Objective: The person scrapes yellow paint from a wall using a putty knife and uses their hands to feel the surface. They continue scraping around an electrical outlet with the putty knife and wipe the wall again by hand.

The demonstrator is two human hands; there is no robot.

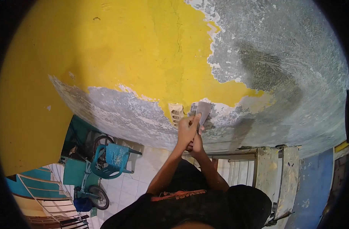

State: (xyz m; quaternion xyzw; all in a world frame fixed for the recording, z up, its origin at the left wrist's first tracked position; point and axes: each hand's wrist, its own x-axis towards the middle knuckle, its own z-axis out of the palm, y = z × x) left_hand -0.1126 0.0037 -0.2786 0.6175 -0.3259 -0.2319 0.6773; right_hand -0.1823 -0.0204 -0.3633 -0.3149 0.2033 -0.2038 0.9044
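A scraper (204, 110) with a wide flat metal blade is pressed against the wall at the ragged lower edge of the yellow paint (144, 49). My left hand (188, 129) is closed on it, with fingers against the lower part of the blade. Just below and to the right, my right hand (197, 144) wraps around the handle, which is mostly hidden. Beside my left hand, a pale wall plate (176, 113) with several round openings is set in the wall. Bare grey plaster (250, 42) shows where paint is gone.
Below on the left stand a teal plastic chair (112, 158) and a bicycle (98, 197) on the tiled floor (134, 187). A metal railing (48, 191) is at the lower left. Worn wooden boards (268, 168) and a blue panel (313, 183) stand at the lower right.
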